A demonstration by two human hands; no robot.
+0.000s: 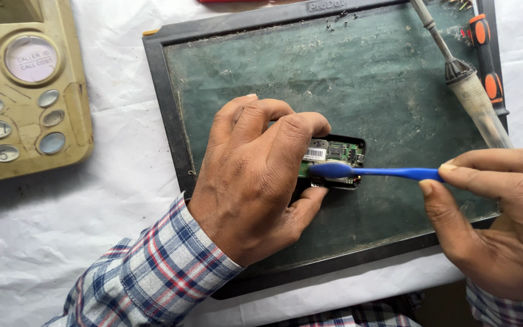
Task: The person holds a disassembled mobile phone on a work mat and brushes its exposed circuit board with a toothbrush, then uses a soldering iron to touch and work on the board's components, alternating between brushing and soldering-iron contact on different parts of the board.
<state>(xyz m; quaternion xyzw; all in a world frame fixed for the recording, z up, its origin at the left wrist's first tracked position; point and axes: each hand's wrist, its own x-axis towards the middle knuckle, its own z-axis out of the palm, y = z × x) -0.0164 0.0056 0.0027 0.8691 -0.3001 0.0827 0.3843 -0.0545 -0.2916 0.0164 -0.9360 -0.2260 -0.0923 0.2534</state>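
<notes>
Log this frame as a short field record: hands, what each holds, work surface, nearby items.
left hand: pins a small opened device to the mat, green circuit board exposed
right hand: grips the handle of a blue brush, head resting on the board
work surface: dark green mat with a black frame, dusty, on white cloth
nearby, upper right: soldering iron; orange and black screwdriver
nearby, upper left: beige desk phone, partly in frame
sleeve: plaid

Bare left hand (255, 181) and right hand (497, 218), plaid sleeves in blue, white and red
</notes>
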